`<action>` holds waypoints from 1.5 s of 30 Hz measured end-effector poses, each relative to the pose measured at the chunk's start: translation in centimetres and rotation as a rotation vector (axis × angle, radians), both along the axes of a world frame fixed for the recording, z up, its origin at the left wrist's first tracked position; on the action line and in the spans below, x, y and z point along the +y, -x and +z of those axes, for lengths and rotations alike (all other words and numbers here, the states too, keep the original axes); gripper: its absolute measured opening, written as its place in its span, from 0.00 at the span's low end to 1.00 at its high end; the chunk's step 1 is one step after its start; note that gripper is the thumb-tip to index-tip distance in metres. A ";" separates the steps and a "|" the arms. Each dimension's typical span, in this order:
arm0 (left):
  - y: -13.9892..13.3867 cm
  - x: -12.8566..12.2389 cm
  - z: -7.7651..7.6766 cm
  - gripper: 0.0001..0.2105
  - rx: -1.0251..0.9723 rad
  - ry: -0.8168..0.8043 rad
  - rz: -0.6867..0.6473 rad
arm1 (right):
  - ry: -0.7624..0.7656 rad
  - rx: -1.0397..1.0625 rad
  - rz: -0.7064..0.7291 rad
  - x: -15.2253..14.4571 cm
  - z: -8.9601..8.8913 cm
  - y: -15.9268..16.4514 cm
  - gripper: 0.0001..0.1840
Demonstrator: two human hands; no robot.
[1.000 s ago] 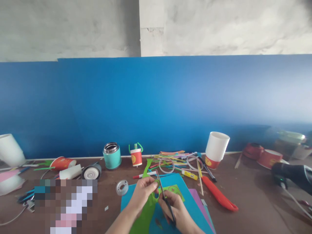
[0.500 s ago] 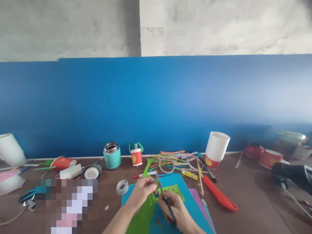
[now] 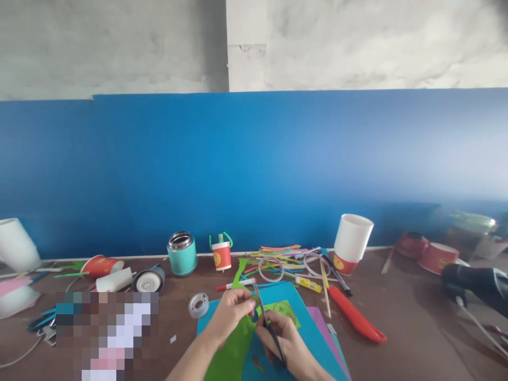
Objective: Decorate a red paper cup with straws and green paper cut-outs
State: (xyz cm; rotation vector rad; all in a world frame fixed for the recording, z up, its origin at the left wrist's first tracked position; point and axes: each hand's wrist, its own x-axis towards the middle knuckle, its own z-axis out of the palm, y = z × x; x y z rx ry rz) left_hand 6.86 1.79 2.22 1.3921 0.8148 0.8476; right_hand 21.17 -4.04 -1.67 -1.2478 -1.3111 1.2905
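Note:
My right hand (image 3: pixel 281 334) grips a pair of scissors (image 3: pixel 270 327), blades pointing up and away from me. Close to the blades, my left hand (image 3: pixel 235 309) pinches a small green paper piece (image 3: pixel 255 301) between thumb and fingers. Under both hands lies a blue paper sheet (image 3: pixel 305 338). On it rest a larger green paper sheet (image 3: pixel 232 352) and a smaller green square (image 3: pixel 286 313) with round outlines drawn on it. A purple sheet (image 3: pixel 322 328) sticks out beneath the blue one at the right.
Beyond the paper are a tape roll (image 3: pixel 198 305), a teal jar (image 3: pixel 182 256), a small red cup (image 3: pixel 221 256) with green arms, and a glue stick (image 3: pixel 308 284). To the right stand white cups (image 3: pixel 354 238), a red-handled tool (image 3: pixel 357 316) and a black device (image 3: pixel 476 286).
Hardly anything differs. Both hands keep nearly the same place, and the whole view has shifted very slightly.

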 end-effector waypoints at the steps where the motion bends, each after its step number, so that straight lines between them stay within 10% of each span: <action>1: 0.0 0.0 0.0 0.08 0.004 -0.001 -0.003 | -0.001 0.004 0.000 0.0 -0.1 0.0 0.17; 45: 0.2 0.1 0.4 0.08 0.020 0.026 0.018 | 0.020 -0.041 -0.017 0.0 -0.1 0.0 0.13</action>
